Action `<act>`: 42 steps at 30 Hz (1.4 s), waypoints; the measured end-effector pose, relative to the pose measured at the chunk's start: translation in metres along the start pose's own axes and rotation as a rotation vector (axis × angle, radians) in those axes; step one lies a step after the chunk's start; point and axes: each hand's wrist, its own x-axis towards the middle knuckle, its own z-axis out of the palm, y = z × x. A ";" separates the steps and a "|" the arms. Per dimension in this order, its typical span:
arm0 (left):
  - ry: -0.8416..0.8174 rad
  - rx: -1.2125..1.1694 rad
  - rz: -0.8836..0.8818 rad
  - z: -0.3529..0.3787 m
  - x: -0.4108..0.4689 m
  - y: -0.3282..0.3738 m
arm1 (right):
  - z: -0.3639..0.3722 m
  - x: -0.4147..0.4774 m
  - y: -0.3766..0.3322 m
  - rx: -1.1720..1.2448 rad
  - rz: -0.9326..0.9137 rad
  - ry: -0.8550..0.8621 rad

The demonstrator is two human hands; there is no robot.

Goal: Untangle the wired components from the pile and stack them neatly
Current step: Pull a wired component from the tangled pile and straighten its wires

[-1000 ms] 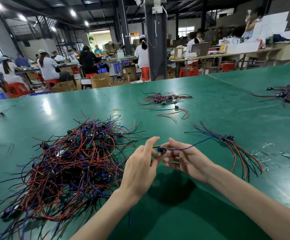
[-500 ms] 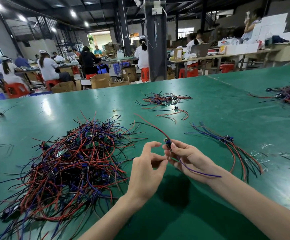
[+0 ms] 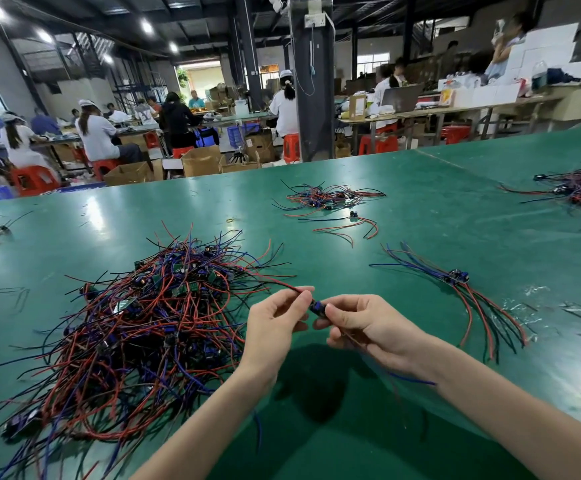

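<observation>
A small wired component (image 3: 317, 308) is held just above the green table (image 3: 420, 216), between the tangled pile (image 3: 136, 323) and the sorted bundle (image 3: 455, 277), where finished pieces are laid side by side. Its red lead (image 3: 284, 286) is pinched by the left hand (image 3: 275, 323), its dark body by the thumb and forefinger of the right hand (image 3: 368, 323), and a blue lead (image 3: 417, 381) is seen trailing under that wrist. The piece is judged very light, its thin leads limp and easily snagged. The stiff body is judged the safer place to grip, since tugging a lead may strain its joint. The glossy tabletop is lit by overhead lamps. Beyond it, workers (image 3: 98, 133) are seated on red stools (image 3: 32, 178) among cardboard boxes (image 3: 200, 161) in a dim workshop hall.
</observation>
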 end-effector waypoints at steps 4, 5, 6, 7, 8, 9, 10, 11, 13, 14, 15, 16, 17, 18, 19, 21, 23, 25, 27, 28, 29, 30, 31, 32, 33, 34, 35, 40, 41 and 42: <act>-0.020 -0.075 -0.043 -0.001 0.002 0.002 | -0.001 -0.003 -0.001 -0.147 0.020 -0.089; -0.029 -0.089 -0.051 -0.001 0.002 0.002 | -0.002 -0.004 -0.003 -0.169 0.028 -0.109; -0.037 -0.099 -0.054 -0.002 0.001 0.002 | -0.003 -0.004 -0.005 -0.181 0.039 -0.133; -0.042 -0.106 -0.052 -0.002 0.001 0.002 | -0.003 -0.005 -0.007 -0.186 0.052 -0.156; -0.043 -0.111 -0.044 -0.002 0.001 0.002 | -0.004 -0.005 -0.009 -0.183 0.066 -0.175; -0.043 -0.113 -0.034 -0.002 0.002 0.002 | -0.004 -0.005 -0.010 -0.175 0.078 -0.184; -0.042 -0.111 -0.024 -0.002 0.002 0.002 | -0.004 -0.005 -0.010 -0.172 0.081 -0.180; -0.042 -0.101 -0.011 -0.002 0.002 0.002 | -0.003 -0.004 -0.010 -0.190 0.071 -0.167; -0.053 -0.061 0.022 -0.002 0.002 0.000 | -0.001 -0.004 -0.008 -0.293 0.019 -0.129; -0.066 -0.040 0.041 -0.002 0.001 0.000 | -0.001 -0.004 -0.007 -0.357 -0.011 -0.113; -0.078 -0.024 0.058 -0.001 0.000 0.000 | 0.000 -0.004 -0.006 -0.405 -0.039 -0.104; -0.084 -0.014 0.069 -0.001 0.000 -0.001 | 0.000 -0.004 -0.006 -0.430 -0.060 -0.100; -0.080 -0.001 0.078 0.000 -0.001 -0.001 | -0.001 -0.004 -0.007 -0.438 -0.075 -0.097; -0.067 0.015 0.082 0.000 -0.001 -0.001 | -0.001 -0.005 -0.007 -0.441 -0.084 -0.092; -0.054 0.030 0.082 0.000 0.000 -0.002 | -0.001 -0.005 -0.008 -0.447 -0.089 -0.081; -0.048 0.038 0.072 0.000 0.000 -0.003 | 0.001 -0.006 -0.009 -0.496 -0.090 -0.051; -0.058 0.027 0.064 0.000 -0.001 -0.003 | 0.002 -0.006 -0.009 -0.564 -0.087 -0.023; -0.071 0.030 0.070 0.001 -0.002 -0.001 | 0.003 -0.007 -0.008 -0.587 -0.085 0.000; -0.080 0.051 0.086 0.000 -0.002 0.000 | 0.004 -0.008 -0.008 -0.590 -0.090 0.017; -0.083 0.061 0.094 0.000 -0.002 0.000 | 0.004 -0.008 -0.008 -0.594 -0.092 0.025; -0.089 0.074 0.103 -0.001 -0.002 0.000 | 0.004 -0.008 -0.008 -0.596 -0.094 0.037; -0.096 0.092 0.114 -0.001 -0.002 0.000 | 0.004 -0.008 -0.008 -0.597 -0.096 0.051; -0.100 0.119 0.125 -0.001 -0.002 0.000 | 0.005 -0.008 -0.007 -0.603 -0.098 0.069; -0.095 0.159 0.140 -0.001 -0.002 -0.001 | 0.005 -0.008 -0.007 -0.616 -0.101 0.088; -0.083 0.215 0.161 -0.001 -0.001 -0.001 | 0.005 -0.008 -0.006 -0.638 -0.103 0.107; -0.065 0.282 0.189 -0.001 -0.001 -0.002 | 0.005 -0.008 -0.005 -0.666 -0.108 0.124; -0.044 0.351 0.224 0.000 -0.001 -0.003 | 0.005 -0.008 -0.004 -0.693 -0.114 0.139; -0.004 0.461 0.297 0.000 -0.002 -0.003 | 0.006 -0.008 -0.002 -0.681 -0.121 0.152; -0.007 0.428 0.268 -0.001 -0.002 -0.002 | 0.006 -0.008 -0.002 -0.654 -0.122 0.145; -0.017 0.374 0.222 -0.001 -0.001 0.000 | 0.006 -0.008 -0.003 -0.623 -0.122 0.138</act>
